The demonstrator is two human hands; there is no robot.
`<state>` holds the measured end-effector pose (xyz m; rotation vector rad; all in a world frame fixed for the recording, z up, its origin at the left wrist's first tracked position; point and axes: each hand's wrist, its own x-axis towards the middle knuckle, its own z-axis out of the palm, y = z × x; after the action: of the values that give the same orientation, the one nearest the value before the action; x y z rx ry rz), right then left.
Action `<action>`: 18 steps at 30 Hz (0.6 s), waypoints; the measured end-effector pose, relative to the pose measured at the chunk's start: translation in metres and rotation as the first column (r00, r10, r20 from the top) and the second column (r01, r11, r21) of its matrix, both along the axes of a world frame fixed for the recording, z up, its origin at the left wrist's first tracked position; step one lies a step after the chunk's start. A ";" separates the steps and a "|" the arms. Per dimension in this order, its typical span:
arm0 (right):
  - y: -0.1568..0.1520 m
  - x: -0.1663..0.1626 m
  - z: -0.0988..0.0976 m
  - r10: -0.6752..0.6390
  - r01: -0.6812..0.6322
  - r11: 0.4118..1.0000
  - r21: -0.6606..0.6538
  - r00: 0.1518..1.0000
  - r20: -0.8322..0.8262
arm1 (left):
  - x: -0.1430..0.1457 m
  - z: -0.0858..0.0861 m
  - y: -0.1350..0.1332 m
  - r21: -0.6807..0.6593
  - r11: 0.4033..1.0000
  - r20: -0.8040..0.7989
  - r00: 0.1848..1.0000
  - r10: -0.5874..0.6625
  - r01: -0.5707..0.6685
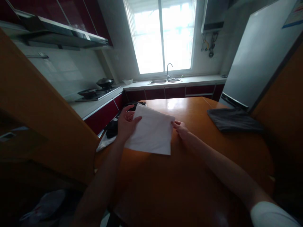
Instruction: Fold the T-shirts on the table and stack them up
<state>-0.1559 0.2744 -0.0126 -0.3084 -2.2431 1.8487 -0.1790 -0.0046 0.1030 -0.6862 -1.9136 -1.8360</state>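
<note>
A white, roughly square sheet of folded cloth (pixel 152 132) hangs tilted over the wooden table; its exact material is hard to make out. My left hand (pixel 127 121) is at its upper left edge, the thumb lying on the front face and the fingers curled at the edge, partly behind it. At the upper right corner, my right hand (pixel 179 126) pinches the cloth between thumb and fingers. To the left of my left hand lies a pile of black cloth (pixel 111 128), partly hidden by that hand and the white cloth.
The brown wooden table (pixel 189 176) spreads beneath both hands. On its right side lies a folded dark grey cloth (pixel 233 119). Beyond stand a counter with a sink (pixel 164 81), a stove with pans (pixel 104 82), and a fridge (pixel 255 53) at right.
</note>
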 end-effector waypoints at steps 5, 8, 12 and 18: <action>0.027 0.014 0.033 0.023 -0.091 0.942 -0.323 0.978 -0.210 | 0.002 0.021 0.006 0.081 0.997 -0.039 0.999 -0.017 0.020; 0.057 0.029 0.063 -0.061 -0.067 0.944 -0.323 0.927 -0.369 | -0.004 0.030 0.021 0.097 0.994 -0.032 0.998 -0.051 0.054; 0.111 0.056 0.102 -0.194 0.040 0.955 -0.293 0.833 -0.518 | -0.017 0.034 0.064 0.065 0.990 -0.009 0.992 -0.129 0.129; 0.208 0.096 0.133 -0.311 0.289 0.949 -0.129 0.777 -0.548 | -0.034 0.033 0.167 -0.012 0.936 0.051 0.935 -0.350 0.351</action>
<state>-0.0595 0.4823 0.1201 -0.0938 -1.6461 1.5508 -0.2135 0.1628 0.1358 -1.0585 -1.9404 -2.0580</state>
